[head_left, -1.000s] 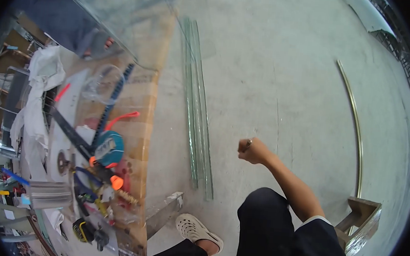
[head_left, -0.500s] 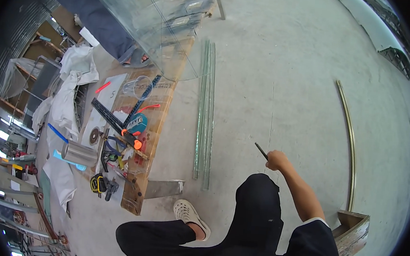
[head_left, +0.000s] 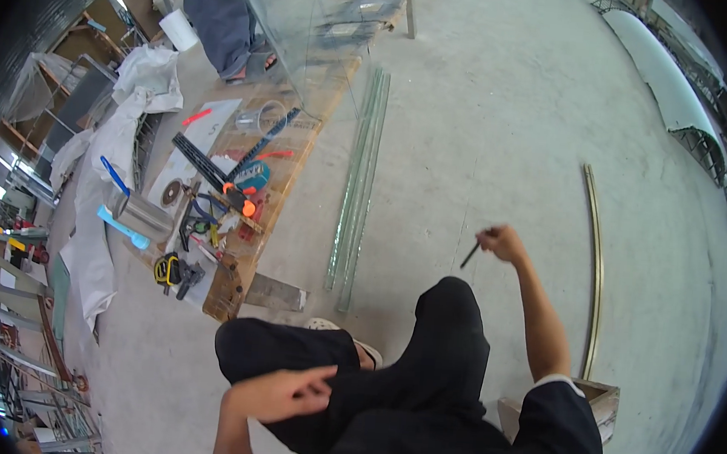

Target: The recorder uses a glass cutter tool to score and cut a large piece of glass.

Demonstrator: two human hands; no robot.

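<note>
Over the floor beyond my right knee, my right hand (head_left: 501, 243) is closed on a slim dark pen-like stick (head_left: 470, 255), which points down and to the left. Its exact kind is too small to make out. My left hand (head_left: 286, 393) hovers by my left thigh, its fingers loosely apart and nothing visible in them. To the left of my legs stands a low wooden bench (head_left: 299, 158). On it lie a black bar clamp (head_left: 202, 163) with orange parts, a yellow-black tape measure (head_left: 166, 271) and several small tools.
Long glass strips (head_left: 356, 192) lie on the floor beside the bench. A clear sheet (head_left: 298, 25) rises over its far end, with a person's dark-clothed legs (head_left: 214, 10) beside it. Rightward are a brass-coloured strip (head_left: 596, 279) and a wooden box (head_left: 604, 404). A metal cup (head_left: 146, 217) sits left.
My left hand has come into view by my thigh. My right hand has turned, so the dark stick now points downward instead of up and left. The whole view has shifted.
</note>
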